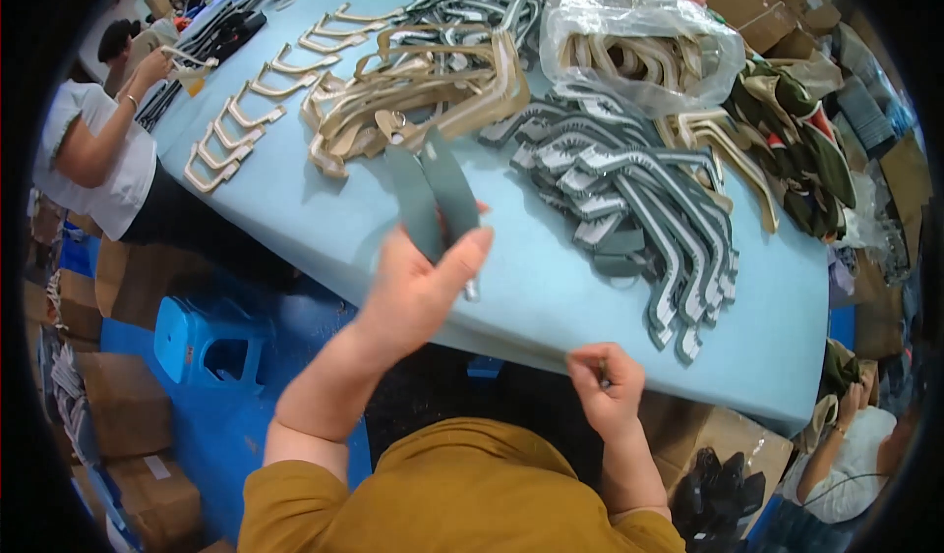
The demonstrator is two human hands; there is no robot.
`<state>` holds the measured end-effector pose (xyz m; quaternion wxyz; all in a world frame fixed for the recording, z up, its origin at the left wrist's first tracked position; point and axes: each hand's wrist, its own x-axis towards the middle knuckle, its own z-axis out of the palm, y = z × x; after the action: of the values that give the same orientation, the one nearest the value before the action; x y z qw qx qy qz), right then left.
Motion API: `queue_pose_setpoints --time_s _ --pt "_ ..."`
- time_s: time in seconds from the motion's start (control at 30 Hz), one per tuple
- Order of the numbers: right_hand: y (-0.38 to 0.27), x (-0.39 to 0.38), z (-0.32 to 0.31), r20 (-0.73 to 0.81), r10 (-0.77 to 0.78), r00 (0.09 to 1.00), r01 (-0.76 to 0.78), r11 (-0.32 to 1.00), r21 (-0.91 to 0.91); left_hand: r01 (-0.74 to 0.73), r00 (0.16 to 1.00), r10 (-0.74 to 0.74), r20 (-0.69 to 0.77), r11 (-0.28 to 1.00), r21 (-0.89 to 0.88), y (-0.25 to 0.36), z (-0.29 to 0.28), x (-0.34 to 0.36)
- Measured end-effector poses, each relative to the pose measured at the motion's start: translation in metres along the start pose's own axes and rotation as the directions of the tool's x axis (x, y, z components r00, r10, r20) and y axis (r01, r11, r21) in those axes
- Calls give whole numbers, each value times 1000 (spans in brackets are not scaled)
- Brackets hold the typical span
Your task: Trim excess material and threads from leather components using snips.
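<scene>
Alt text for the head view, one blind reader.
The person's left hand holds gray-green strips above a pale blue table; the right hand is curled near its front edge. On the table lie tan angled pieces and a gray-and-white pile, with a co-worker at left.

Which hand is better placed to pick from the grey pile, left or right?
Right, I'd judge. The right hand is nearer the grey pile, while the left hand is occupied with a grey piece. The right is curled, though; whether it holds something small is unclear.
</scene>
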<state>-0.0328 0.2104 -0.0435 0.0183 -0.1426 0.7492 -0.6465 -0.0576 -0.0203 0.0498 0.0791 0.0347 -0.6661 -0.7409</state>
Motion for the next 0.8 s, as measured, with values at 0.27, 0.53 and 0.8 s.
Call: queue_pose_setpoints --time_s 0.27,0.53,0.8 --pt "26 29 -39 -233 203 951 -169 973 156 -317 930 349 115 605 731 70 -25 144" --pt "33 19 -45 -123 -10 992 18 998 60 -226 947 204 249 -129 966 44 -52 363" --pt "28 39 -53 -26 -228 973 228 974 -3 -147 752 457 475 -586 797 26 -61 434"
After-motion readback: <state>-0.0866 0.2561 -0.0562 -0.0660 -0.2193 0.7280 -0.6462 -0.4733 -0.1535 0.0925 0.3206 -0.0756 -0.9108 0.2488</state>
